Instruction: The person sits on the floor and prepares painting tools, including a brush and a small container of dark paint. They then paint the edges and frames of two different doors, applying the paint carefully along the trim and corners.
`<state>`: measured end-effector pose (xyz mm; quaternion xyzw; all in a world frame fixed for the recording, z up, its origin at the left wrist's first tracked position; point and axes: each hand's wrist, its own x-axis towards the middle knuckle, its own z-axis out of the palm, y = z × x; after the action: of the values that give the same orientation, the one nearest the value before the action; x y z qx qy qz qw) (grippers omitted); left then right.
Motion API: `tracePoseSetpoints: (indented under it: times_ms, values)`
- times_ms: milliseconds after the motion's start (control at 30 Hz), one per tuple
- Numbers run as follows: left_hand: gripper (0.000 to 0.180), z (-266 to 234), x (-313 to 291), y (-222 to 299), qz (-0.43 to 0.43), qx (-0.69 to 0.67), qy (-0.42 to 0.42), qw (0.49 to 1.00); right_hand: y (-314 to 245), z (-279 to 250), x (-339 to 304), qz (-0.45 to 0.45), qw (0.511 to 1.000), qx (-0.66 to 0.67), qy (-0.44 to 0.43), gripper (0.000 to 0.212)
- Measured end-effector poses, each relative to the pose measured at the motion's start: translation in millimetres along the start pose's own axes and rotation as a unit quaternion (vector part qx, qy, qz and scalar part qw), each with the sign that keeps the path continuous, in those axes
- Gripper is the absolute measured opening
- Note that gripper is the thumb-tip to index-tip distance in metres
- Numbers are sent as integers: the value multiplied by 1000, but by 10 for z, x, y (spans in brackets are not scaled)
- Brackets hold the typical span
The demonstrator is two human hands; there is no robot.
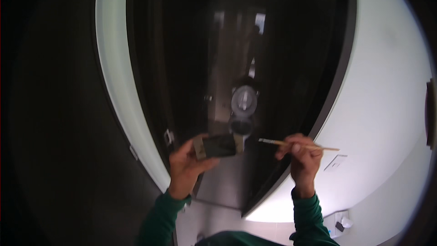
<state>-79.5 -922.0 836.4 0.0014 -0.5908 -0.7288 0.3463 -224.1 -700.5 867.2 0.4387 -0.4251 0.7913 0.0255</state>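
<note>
My left hand (pixel 185 166) grips a small flat rectangular piece (pixel 219 146), dark in the middle with tan ends. I cannot make out whether it is a box or a block. To the right, my right hand (pixel 301 152) pinches a thin paintbrush (pixel 329 148) with a light wooden handle. The brush lies nearly level, its tip toward the left, apart from the tan-ended piece. Both hands are raised in front of a dark, tall panel or doorway (pixel 291 54).
A dark frame edge (pixel 343 70) runs down the right, beside a white wall (pixel 387 64) with a rectangular plate (pixel 336 162). A pale strip (pixel 114 41) lines the left. An oval grey thing (pixel 244 101) shows beyond my hands. A small ledge (pixel 337 232) holds white crumpled material, lower right.
</note>
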Motion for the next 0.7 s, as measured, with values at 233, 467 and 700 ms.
tracePoseSetpoints:
  times_ms: [233, 467, 700]
  values:
    - [58, 5, -152, -57, 53, 66, -6, 996, -105, 46, -70, 32, 991, -109, -66, 17]
    - [61, -61, -155, -90, 63, 108, -25, 992, -29, 211, -27, 93, 974, -161, -126, 14]
    - [60, -125, -170, -191, 82, 117, -25, 989, 132, 312, -40, 96, 967, -153, -181, 12]
